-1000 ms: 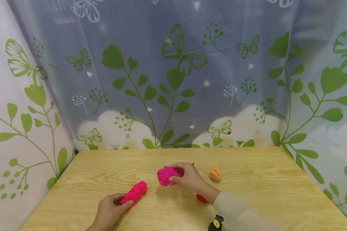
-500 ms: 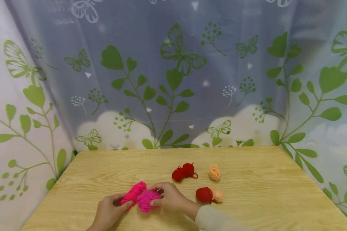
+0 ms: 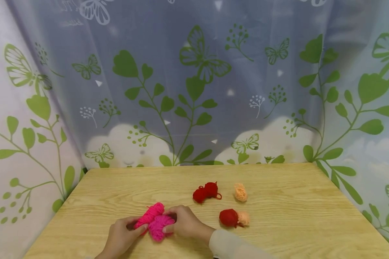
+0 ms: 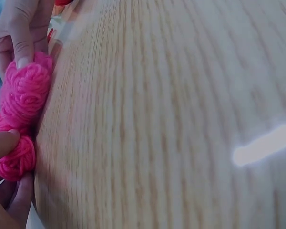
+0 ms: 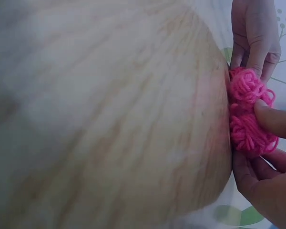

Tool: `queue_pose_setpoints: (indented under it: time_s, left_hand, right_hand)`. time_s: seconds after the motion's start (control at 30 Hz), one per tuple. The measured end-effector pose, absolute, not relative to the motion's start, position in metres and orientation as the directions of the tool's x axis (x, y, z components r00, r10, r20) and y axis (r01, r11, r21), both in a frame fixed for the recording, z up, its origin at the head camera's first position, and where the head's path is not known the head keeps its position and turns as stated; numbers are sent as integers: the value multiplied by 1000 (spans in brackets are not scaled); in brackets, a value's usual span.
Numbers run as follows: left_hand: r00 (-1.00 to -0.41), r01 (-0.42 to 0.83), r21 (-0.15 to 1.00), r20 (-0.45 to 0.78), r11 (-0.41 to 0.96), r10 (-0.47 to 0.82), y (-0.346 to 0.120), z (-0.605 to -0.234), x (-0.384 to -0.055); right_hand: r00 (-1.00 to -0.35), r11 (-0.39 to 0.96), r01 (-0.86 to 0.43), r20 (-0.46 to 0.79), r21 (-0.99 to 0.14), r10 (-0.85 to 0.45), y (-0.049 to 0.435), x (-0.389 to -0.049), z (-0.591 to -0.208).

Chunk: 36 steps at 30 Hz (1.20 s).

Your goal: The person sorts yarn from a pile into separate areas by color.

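Note:
Toward the front left of the wooden table [image 3: 116,187], my left hand [image 3: 120,235] grips a long hot pink yarn skein [image 3: 153,212] between thumb and fingers. Pressed against its right side is a rounder magenta yarn ball [image 3: 158,230], which my right hand [image 3: 188,223] pinches from the right. In the left wrist view, the magenta ball [image 4: 26,90] and the hot pink skein [image 4: 18,160] touch with no gap. The right wrist view shows my right thumb over the magenta ball [image 5: 251,133], beside the skein [image 5: 247,86].
Behind my right hand lies a pair of dark red yarn balls [image 3: 205,192]. An orange yarn ball [image 3: 241,193] sits to their right. Nearer the front, a red yarn ball [image 3: 228,218] touches a peach one [image 3: 244,218]. A leaf-patterned curtain [image 3: 194,90] stands behind the table.
My right hand has carried the magenta yarn ball left and toward the front, up against the hot pink skein. The left hand has stayed in place, and the red balls have come into full view.

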<state>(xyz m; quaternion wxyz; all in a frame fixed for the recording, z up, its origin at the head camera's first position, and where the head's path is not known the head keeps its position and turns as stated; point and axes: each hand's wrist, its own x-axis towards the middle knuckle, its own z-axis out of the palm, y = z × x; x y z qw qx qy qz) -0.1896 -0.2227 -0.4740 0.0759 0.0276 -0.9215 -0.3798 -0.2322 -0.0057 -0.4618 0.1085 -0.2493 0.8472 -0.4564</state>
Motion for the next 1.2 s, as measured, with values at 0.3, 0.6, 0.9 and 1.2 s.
queue_pose_setpoints:
  time_s: [0.3,0.6,0.9,1.2]
  left_hand:
    - [-986,11,703,125,711,-109,-223,-473,-188]
    - [-986,6,700,123,715,-112,-223,-473,-188]
    - [-987,0,700,115,714,-113,-222,-473,-188]
    - [-986,-8,700,115,714,-124,-222,-472,-189]
  right_hand:
    - [-855,482,-332,43,-811,-517,-9,-234,-461]
    - [-852,490,-340,43,-803,-522,-9,-233,-460]
    - [-847,463,-325,35,-825,-531,-4,-231,-453]
    - [-844,372,-282,45,-884,-535,19,-233,-430]
